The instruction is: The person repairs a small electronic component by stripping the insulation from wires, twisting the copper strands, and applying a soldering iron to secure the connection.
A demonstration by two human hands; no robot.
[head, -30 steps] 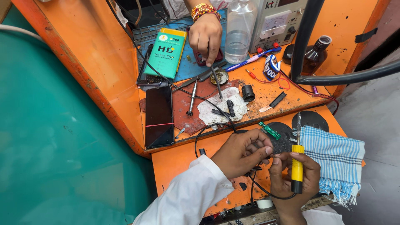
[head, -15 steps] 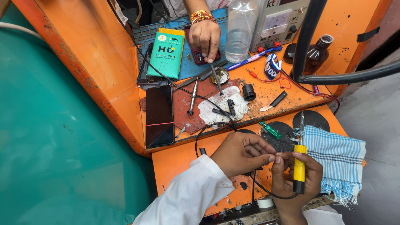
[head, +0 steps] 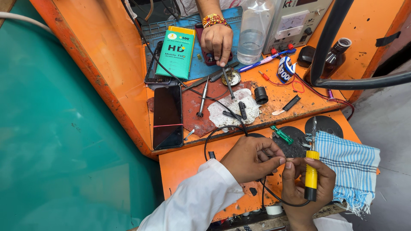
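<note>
My right hand [head: 309, 185] grips a yellow-handled soldering iron [head: 311, 170] upright, its metal tip pointing away from me. My left hand [head: 252, 157], in a white sleeve, is pinched at thumb and forefinger on a small part too tiny to identify. That pinch touches my right hand's fingertips. A black cable [head: 208, 143] loops out from under my left hand. A green circuit strip [head: 281, 134] lies on a black round pad [head: 295, 141] just beyond my hands. At the far side another person's hand [head: 217, 39], wearing bangles, presses on a dark device on a blue mat [head: 192, 64].
The orange bench [head: 188, 158] carries a dark phone [head: 168, 116], a green box [head: 175, 52], a screwdriver [head: 202, 100], tweezers, a white rag [head: 233, 109], a clear bottle [head: 253, 32], a brown bottle [head: 333, 55] and a metered power supply [head: 295, 21]. A blue checked cloth [head: 349, 164] lies at right.
My hands have stayed almost in place, the left fingertips drawing slightly closer to the right hand. The other person's hand has shifted a little on the mat.
</note>
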